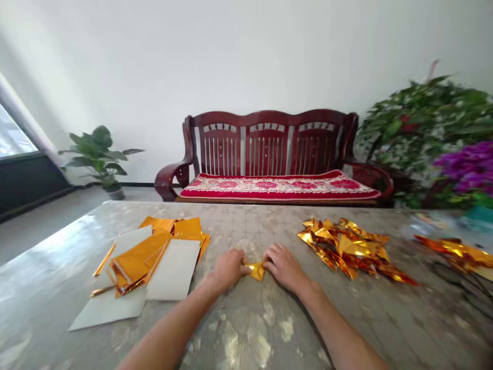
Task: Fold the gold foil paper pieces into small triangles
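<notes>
Between my two hands, low over the middle of the table, is a small piece of folded gold foil paper (pixel 256 271). My left hand (pixel 230 267) grips its left end with thumb and fingers together. At the right end, my right hand (pixel 283 264) pinches it the same way. To the left lies a loose stack of flat gold foil sheets (pixel 142 257) mixed with white sheets (pixel 175 270). On the right, a heap of folded gold foil pieces (pixel 346 246) rests on the table.
The grey patterned table (pixel 246 324) spans the foreground. More gold foil (pixel 462 253) lies at its right edge near dark cords (pixel 462 282). Behind stands a wooden bench (pixel 265 139) with a red cushion (pixel 277 187). Plants (pixel 96 154) flank it on both sides.
</notes>
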A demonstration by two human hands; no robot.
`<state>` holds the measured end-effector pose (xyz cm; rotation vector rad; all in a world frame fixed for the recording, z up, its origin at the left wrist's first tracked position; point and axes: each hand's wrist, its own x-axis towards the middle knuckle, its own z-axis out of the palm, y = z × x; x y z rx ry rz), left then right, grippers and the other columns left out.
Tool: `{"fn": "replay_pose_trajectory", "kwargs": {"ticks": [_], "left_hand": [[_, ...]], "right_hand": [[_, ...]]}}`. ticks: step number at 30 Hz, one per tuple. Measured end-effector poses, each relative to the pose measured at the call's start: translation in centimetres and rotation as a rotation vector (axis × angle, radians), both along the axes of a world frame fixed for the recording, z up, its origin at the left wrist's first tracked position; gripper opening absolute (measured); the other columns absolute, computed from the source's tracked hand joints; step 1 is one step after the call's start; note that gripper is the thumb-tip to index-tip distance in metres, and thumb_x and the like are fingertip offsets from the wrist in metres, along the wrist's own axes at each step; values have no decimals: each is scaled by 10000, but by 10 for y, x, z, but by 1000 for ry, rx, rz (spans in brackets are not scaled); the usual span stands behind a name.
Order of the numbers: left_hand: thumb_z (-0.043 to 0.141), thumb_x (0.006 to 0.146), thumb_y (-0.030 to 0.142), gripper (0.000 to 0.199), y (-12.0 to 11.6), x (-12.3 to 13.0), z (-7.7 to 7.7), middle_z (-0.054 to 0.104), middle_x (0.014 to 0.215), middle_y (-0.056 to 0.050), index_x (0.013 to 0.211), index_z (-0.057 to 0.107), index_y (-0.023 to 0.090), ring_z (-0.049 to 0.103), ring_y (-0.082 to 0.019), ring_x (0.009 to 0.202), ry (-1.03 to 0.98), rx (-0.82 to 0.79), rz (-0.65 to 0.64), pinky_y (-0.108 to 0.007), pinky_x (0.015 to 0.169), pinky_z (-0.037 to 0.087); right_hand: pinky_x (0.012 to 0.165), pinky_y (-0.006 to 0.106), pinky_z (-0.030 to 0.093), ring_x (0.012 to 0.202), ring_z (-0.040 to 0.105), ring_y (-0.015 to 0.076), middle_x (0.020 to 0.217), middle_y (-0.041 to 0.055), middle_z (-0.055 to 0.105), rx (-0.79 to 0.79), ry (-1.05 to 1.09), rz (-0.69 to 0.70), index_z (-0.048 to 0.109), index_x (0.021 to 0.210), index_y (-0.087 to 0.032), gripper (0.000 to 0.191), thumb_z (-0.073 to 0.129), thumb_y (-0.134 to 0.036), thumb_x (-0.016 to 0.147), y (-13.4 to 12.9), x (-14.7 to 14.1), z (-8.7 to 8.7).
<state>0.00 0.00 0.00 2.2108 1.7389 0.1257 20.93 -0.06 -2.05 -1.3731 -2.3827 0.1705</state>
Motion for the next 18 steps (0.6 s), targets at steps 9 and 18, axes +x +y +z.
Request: {"fn": "replay_pose_trajectory", "kwargs": {"ticks": [9, 18], "left_hand": [[613, 829, 269, 68, -24, -2, -11, 651, 754, 4, 815, 614, 203, 583, -153, 707, -239, 60, -20, -235, 594, 283], [601, 750, 170, 74, -26, -8, -23, 614, 660, 22, 721, 667, 189, 543, -129, 626, -633, 112, 83, -210, 590, 332]], "right_hand": [[828, 293, 387, 949, 538, 187, 943, 13, 629, -50, 124, 109, 645, 855, -225, 86, 624, -142, 846, 2, 4, 2], [756, 273, 417, 821, 583, 173, 757, 0, 649, -51, 400, 90, 652, 727, -210, 154, 596, -81, 790, 3, 2, 8]]}}
